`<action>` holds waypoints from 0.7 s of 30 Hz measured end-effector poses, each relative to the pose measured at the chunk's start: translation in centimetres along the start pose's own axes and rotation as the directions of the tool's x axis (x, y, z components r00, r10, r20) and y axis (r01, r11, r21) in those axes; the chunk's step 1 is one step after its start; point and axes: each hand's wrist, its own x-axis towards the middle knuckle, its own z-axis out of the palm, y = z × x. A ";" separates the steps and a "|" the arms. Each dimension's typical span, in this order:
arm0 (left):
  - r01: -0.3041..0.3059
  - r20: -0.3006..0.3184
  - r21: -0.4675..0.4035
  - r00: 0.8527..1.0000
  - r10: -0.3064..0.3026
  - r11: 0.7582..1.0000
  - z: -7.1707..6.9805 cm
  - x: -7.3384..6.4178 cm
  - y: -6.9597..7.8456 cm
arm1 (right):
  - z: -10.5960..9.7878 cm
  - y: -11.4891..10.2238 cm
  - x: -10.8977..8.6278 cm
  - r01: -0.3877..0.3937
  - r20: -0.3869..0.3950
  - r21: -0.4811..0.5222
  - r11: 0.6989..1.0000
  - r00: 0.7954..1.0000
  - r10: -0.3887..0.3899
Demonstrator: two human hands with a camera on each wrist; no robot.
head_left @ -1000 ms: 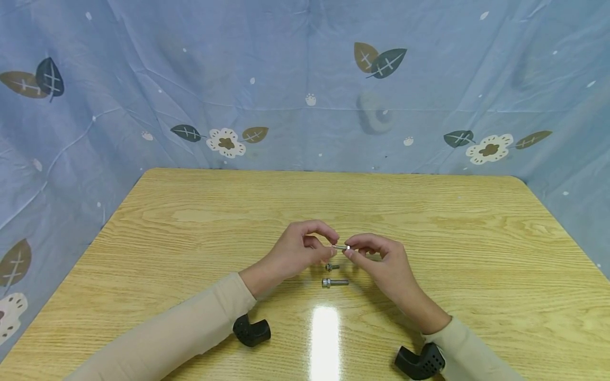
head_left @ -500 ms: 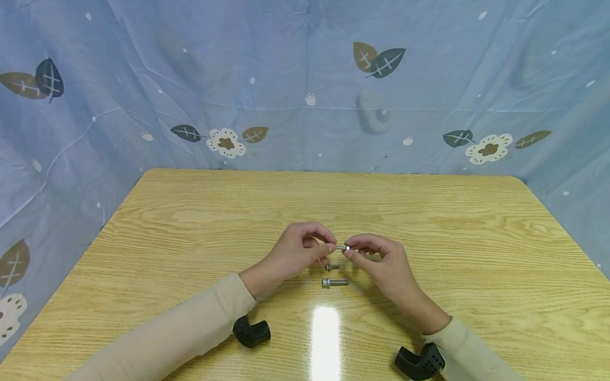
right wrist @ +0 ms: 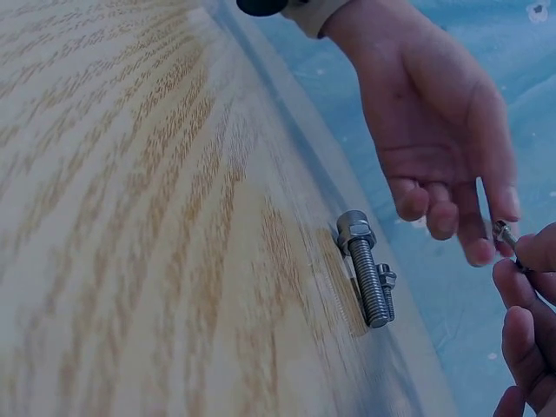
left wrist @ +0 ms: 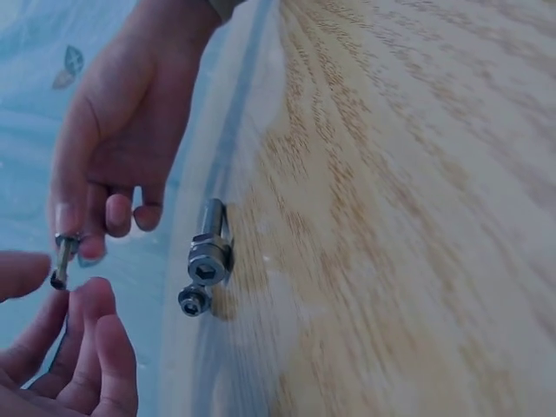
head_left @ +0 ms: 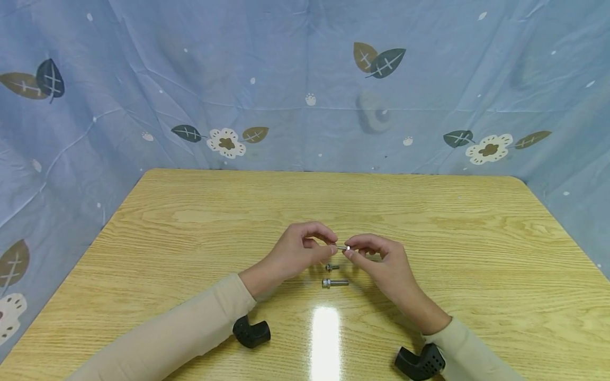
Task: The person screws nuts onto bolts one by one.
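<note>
A small metal bolt (head_left: pixel 341 247) is held above the table between both hands. The left hand (head_left: pixel 296 251) pinches its head end with thumb and index finger. At the other end the right hand (head_left: pixel 387 259) grips the nut (head_left: pixel 348 247) between its fingertips. In the left wrist view the short bolt shank (left wrist: pixel 63 258) shows between the two sets of fingers. Below the hands lie two more socket-head bolts: a short one (head_left: pixel 332 268) and, nearer the person, a longer, thicker one (head_left: pixel 335 283) with a nut up by its head.
The wooden table (head_left: pixel 190 211) reaches back to a blue patterned cloth (head_left: pixel 305 63). Black curved pieces (head_left: pixel 252 332) sit at both sleeve cuffs. A bright light reflection (head_left: pixel 325 341) shows on the table in front of the bolts.
The left fingertips have shifted slightly on the bolt's head end, drawing closer together than a second ago. The right hand has stayed still, and so have the two bolts on the table.
</note>
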 end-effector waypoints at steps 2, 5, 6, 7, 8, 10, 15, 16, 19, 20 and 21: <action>0.019 -0.003 0.005 1.000 -0.019 1.000 0.0 0.1 0.0 | 0.0 0.0 0.0 -0.001 -0.001 0.001 1.000 1.000 0.001; 0.031 -0.004 0.003 1.000 -0.031 1.000 0.1 0.1 0.0 | 0.0 0.0 0.0 0.000 0.002 0.000 1.000 1.000 0.000; 0.031 -0.002 0.000 1.000 -0.031 1.000 0.1 0.1 0.1 | 0.0 0.0 0.0 0.000 0.003 -0.002 1.000 1.000 0.000; 0.034 -0.001 -0.002 0.999 -0.034 0.999 0.1 0.1 0.1 | 0.0 -0.1 0.0 0.001 0.003 -0.004 1.000 1.000 -0.001; 0.034 0.000 -0.006 0.999 -0.034 0.999 0.1 0.2 0.1 | 0.0 -0.1 0.0 0.001 0.003 -0.006 1.000 1.000 -0.001; 0.030 0.000 -0.009 1.000 -0.030 1.000 0.0 0.1 0.1 | 0.0 -0.1 0.1 0.001 0.002 -0.008 1.000 1.000 -0.001; -0.007 0.002 0.003 1.000 0.007 1.000 -0.2 0.0 0.1 | 0.0 -0.2 0.1 -0.001 0.000 -0.009 1.000 1.000 0.001; -0.015 0.003 0.003 1.000 0.015 1.000 -0.2 0.1 0.1 | 0.0 -0.2 0.1 -0.001 0.000 -0.008 1.000 1.000 0.001; -0.029 0.004 -0.009 1.000 0.029 1.000 -0.3 0.1 0.1 | 0.0 -0.2 0.2 -0.002 0.002 -0.007 1.000 1.000 0.002; -0.028 0.003 -0.014 1.000 0.028 1.000 -0.3 0.1 0.1 | 0.0 -0.3 0.2 -0.002 0.002 -0.007 1.000 1.000 0.002; -0.024 0.002 -0.014 1.000 0.024 1.000 -0.3 0.1 0.1 | -0.1 -0.3 0.2 -0.003 0.002 -0.006 1.000 1.000 0.003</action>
